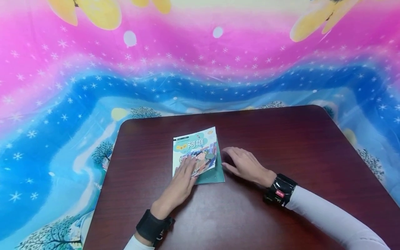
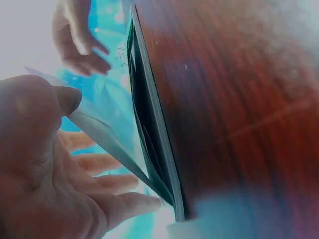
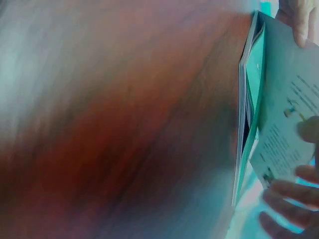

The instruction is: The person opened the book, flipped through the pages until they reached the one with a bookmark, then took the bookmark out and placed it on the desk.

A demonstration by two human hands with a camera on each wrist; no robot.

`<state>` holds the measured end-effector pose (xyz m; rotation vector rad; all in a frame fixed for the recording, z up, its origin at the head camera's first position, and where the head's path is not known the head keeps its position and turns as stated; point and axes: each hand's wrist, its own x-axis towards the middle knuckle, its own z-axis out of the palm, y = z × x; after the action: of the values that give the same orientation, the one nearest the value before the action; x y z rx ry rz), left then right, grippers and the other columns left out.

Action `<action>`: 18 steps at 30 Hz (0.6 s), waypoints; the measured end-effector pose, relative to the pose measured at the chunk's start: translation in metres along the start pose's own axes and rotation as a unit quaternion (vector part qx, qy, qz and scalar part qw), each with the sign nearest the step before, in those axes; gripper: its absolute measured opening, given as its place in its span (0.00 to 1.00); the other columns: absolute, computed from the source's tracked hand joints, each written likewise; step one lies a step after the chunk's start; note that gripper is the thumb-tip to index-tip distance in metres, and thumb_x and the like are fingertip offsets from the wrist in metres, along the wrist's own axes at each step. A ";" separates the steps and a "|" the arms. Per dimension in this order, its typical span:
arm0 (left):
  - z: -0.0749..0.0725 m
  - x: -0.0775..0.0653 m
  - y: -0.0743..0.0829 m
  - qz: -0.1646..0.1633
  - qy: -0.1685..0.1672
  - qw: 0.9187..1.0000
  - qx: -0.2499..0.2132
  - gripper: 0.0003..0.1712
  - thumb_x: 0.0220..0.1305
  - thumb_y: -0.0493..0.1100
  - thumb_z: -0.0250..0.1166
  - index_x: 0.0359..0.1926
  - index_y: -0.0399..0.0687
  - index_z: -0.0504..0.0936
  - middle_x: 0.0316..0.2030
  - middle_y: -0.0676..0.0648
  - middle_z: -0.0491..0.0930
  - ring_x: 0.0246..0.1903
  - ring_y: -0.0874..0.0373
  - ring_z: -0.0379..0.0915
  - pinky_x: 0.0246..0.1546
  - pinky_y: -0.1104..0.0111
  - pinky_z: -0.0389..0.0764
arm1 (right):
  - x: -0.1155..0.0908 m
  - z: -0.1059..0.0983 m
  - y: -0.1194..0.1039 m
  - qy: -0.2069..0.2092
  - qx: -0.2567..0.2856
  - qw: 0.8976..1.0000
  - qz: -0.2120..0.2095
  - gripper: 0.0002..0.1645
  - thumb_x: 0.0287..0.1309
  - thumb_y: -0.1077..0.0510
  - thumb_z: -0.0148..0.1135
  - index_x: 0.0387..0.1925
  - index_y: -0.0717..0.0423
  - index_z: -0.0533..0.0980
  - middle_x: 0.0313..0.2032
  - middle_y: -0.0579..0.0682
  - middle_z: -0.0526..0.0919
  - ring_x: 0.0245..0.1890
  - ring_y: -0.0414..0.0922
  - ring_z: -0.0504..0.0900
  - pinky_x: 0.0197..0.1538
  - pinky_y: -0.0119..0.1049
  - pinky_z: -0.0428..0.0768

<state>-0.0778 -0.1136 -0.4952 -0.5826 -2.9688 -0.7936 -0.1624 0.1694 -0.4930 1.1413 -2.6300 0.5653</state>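
A thin booklet (image 1: pixel 191 140) with a colourful illustrated cover and large Chinese characters lies on the table. Its front cover stands partly lifted, baring a green page (image 1: pixel 210 176) beneath. My left hand (image 1: pixel 178 187) holds that cover at its near edge, fingers lying over the illustration and thumb at the inner side. In the right wrist view, the cover's inside (image 3: pixel 284 94) shows print and small drawings. Beside the booklet's right edge, my right hand (image 1: pixel 247 165) has loosely bent fingers and grips nothing; a small gap separates it from the booklet in the head view.
The dark reddish-brown wooden table (image 1: pixel 268 132) has rounded far corners and extends around the booklet on all sides. A pink and blue patterned cloth (image 1: pixel 200 59) hangs behind and beside it. Black bands (image 1: pixel 153 225) with devices circle both wrists.
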 end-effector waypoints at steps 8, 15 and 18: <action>-0.014 -0.003 -0.003 0.098 0.126 0.983 0.089 0.54 0.56 0.34 0.64 0.79 0.44 0.45 0.78 0.38 0.39 0.75 0.44 0.41 0.68 0.46 0.58 | 0.001 0.015 -0.009 -0.121 0.001 0.988 -0.092 0.39 0.66 0.42 0.55 0.71 0.58 0.65 0.72 0.57 0.64 0.72 0.52 0.61 0.69 0.50 0.64; -0.032 -0.009 -0.005 0.167 0.195 0.958 0.130 0.52 0.54 0.32 0.66 0.77 0.48 0.51 0.77 0.34 0.43 0.75 0.40 0.42 0.69 0.43 0.53 | 0.001 0.017 -0.010 -0.161 0.005 0.981 -0.108 0.38 0.68 0.43 0.53 0.73 0.56 0.63 0.74 0.57 0.60 0.73 0.52 0.57 0.70 0.53 0.61; -0.039 -0.014 -0.008 0.203 0.223 0.938 0.172 0.48 0.55 0.32 0.62 0.76 0.55 0.54 0.76 0.33 0.48 0.73 0.39 0.46 0.69 0.43 0.53 | 0.002 0.017 -0.010 -0.163 0.006 0.981 -0.109 0.37 0.68 0.43 0.53 0.73 0.56 0.63 0.74 0.56 0.60 0.73 0.52 0.57 0.71 0.52 0.60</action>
<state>-0.0703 -0.1433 -0.4668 -0.8207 -2.3718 -0.3056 -0.1575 0.1550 -0.5048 1.6227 -2.7095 0.3791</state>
